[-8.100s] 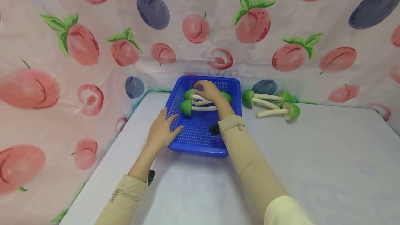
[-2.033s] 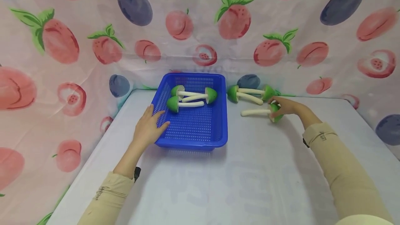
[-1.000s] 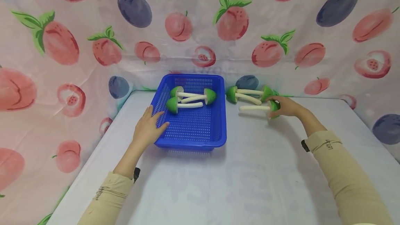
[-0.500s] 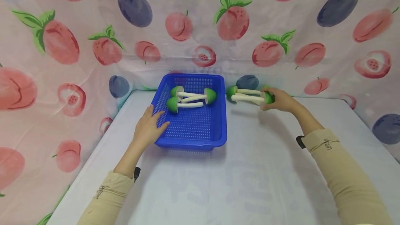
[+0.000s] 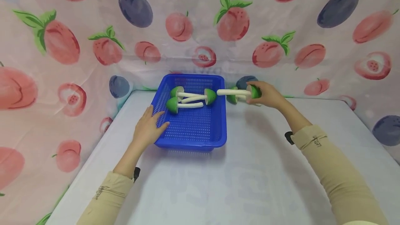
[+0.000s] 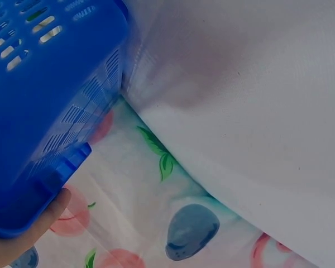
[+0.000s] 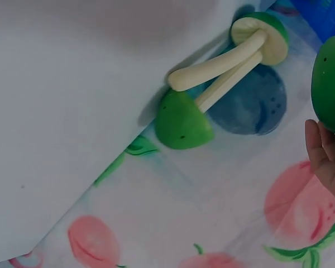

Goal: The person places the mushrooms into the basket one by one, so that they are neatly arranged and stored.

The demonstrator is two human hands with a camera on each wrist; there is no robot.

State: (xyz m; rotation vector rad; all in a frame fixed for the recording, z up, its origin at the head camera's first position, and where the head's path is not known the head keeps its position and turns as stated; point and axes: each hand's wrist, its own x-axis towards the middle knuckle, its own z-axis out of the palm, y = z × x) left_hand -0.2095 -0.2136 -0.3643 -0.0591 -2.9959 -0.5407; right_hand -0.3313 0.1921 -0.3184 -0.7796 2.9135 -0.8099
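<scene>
My right hand grips the green cap of a toy mushroom and holds it up, its white stem pointing left over the basket's right rim. In the right wrist view its green cap is at the right edge, at my fingertips. My left hand rests on the left rim of the blue plastic basket, fingers fairly straight and spread. The left wrist view shows a finger against the basket's rim. Inside the basket lie three similar mushrooms, one with a green cap at left.
Two more mushrooms lie against the back cloth, right of the basket; in the right wrist view their caps point opposite ways. A fruit-print cloth rises behind and left of the white table.
My right hand took hold of the front mushroom on the table, lifted it and carried it left and back toward the basket. Over the last two seconds my left hand has stayed on the rim.
</scene>
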